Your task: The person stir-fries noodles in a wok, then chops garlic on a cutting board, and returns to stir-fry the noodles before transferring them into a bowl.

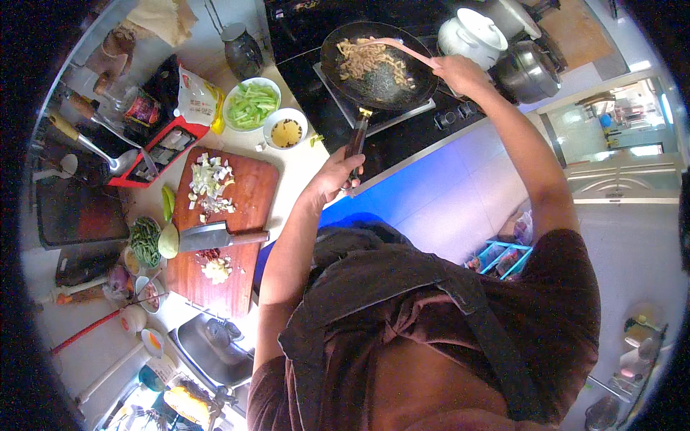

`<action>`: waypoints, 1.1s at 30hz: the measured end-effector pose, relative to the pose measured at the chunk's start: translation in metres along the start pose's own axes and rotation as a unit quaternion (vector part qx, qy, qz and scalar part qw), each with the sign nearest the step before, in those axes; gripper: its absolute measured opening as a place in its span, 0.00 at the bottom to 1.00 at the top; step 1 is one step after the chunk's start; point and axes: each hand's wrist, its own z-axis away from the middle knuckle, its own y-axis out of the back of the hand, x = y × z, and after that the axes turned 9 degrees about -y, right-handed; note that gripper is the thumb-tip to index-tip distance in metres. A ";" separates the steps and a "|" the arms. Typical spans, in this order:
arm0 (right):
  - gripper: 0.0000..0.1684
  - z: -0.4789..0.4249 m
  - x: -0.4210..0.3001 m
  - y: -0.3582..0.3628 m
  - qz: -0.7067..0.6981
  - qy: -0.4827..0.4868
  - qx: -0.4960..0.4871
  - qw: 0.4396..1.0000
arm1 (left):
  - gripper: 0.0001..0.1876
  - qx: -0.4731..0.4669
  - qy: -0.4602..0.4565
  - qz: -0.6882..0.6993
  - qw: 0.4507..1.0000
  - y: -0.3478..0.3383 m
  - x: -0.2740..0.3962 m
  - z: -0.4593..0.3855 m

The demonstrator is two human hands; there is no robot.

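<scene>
My left hand [337, 175] is closed around the dark handle of a black frying pan [423, 86], which sits on the gas stove. With my right hand [461, 75] I hold a pinkish spatula [409, 51], its far end among browned strips of food [364, 59] in the pan. Left of the stove are a bowl of sliced green vegetable [253, 105] and a small bowl of brownish liquid [286, 133]. A cleaver [207, 237] lies across a wooden cutting board [250, 188], between chopped white pieces [210, 180] and a small pile of minced pale pieces [217, 270].
A white lidded pot [469, 40] and a dark metal pot [528, 73] stand right of the pan. Left of the board are a dish of cut green beans [145, 242] and a red spice rack [188, 140]. A steel sink [210, 355] lies beyond the board's lower end.
</scene>
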 end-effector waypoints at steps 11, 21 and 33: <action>0.15 0.012 0.003 0.039 0.184 0.072 -0.044 0.979 | 0.12 -0.018 -0.012 0.001 1.000 0.004 -0.007 -0.005; 0.16 0.061 0.038 0.051 0.122 0.049 -0.128 0.983 | 0.12 -0.024 -0.015 0.000 1.000 0.006 -0.009 -0.008; 0.19 -0.028 0.060 -0.038 -0.386 -0.237 -0.261 0.852 | 0.12 -0.015 -0.006 0.006 1.000 0.002 -0.003 -0.003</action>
